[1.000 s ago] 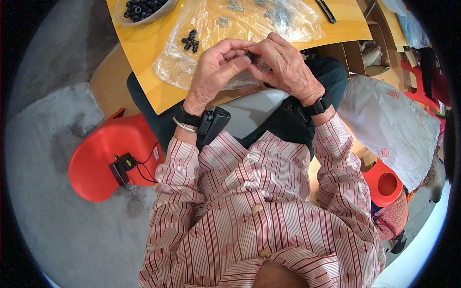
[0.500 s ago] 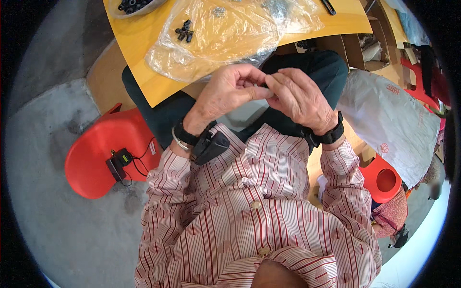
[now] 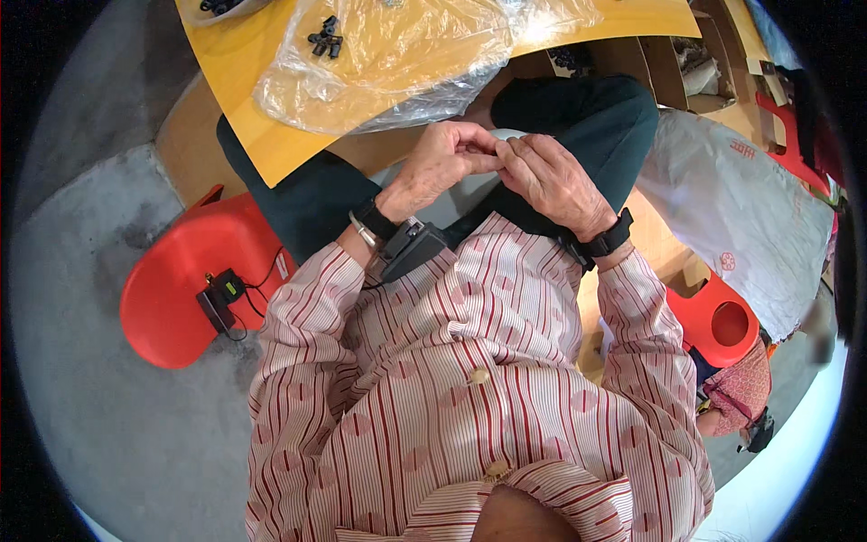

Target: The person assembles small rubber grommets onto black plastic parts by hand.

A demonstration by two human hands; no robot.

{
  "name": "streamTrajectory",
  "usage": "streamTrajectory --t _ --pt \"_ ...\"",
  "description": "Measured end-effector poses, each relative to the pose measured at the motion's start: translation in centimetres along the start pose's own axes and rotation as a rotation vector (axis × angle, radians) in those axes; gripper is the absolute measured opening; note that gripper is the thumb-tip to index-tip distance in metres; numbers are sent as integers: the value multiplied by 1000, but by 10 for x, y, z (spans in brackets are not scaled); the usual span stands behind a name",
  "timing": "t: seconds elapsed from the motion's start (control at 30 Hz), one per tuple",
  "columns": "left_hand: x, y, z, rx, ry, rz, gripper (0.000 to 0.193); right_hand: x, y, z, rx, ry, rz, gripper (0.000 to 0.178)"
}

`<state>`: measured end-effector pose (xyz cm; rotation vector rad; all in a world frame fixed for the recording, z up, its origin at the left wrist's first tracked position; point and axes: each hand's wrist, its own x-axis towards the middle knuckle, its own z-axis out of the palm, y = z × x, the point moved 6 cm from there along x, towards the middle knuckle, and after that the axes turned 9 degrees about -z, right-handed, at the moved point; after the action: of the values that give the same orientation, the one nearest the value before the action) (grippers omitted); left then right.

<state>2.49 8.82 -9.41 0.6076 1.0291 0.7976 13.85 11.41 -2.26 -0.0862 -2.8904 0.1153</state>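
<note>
Over my lap, my left hand and my right hand meet fingertip to fingertip. Both are closed in a pinch, thumbs against bent fingers. Whatever lies between them is hidden by the fingers. Just beyond the hands is the near edge of a yellow table. A crumpled clear plastic bag is spread over it, and a small cluster of black cylindrical parts rests on the plastic. A black strap with a boxy device is on my left wrist; another black strap circles the right.
A bowl of black parts stands at the table's far left. A red chair on the left carries a small black device with cables. To the right are cardboard boxes, a white sack, a red stool and another person.
The table and bag sit higher in the picture. My left wrist has turned, showing more of its device. A dark bit glimpsed between my fingertips is now out of sight.
</note>
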Motion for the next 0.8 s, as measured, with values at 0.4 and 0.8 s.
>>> streamTrajectory --t 0.4,0.8 --pt "31 -26 -12 142 180 147 9 -11 7 22 195 -84 211 42" --pt "34 -33 -2 594 323 386 11 -32 26 45 477 59 556 18"
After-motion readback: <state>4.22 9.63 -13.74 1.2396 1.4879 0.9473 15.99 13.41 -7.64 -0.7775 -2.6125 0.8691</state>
